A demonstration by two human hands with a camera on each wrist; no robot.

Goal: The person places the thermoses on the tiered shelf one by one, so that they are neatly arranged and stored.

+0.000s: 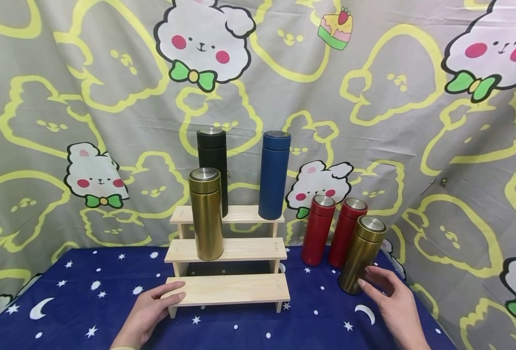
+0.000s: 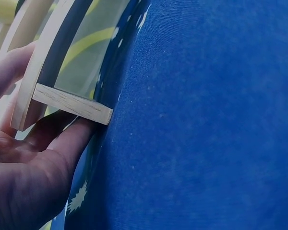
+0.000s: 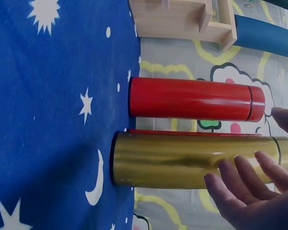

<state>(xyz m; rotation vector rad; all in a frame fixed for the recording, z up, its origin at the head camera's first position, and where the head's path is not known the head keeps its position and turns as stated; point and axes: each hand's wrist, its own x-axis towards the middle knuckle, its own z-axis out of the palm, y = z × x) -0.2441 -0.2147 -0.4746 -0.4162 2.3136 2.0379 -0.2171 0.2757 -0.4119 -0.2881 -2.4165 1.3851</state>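
Note:
My left hand [image 1: 150, 308] grips the left end of a three-tier wooden stand [image 1: 231, 290] at its lowest step. In the left wrist view, its fingers [image 2: 69, 141] lie around the step's end and beside a short leg [image 2: 74, 103]. My right hand [image 1: 391, 296] is beside a gold thermos [image 1: 363, 255] standing on the cloth, thumb and fingers spread apart. Those fingers [image 3: 235, 179] overlap the thermos in the right wrist view. Another gold thermos [image 1: 207, 221] stands on the middle step. On the top step are a black thermos [image 1: 212, 146] and a blue thermos [image 1: 275, 175].
Two red thermoses, one nearer the stand [image 1: 316, 233] and one partly behind the gold one [image 1: 345, 231], stand to the right. A dark blue cloth [image 1: 240, 330] with stars and moons covers the table. Behind hangs a grey curtain [image 1: 144, 121] with cartoon prints.

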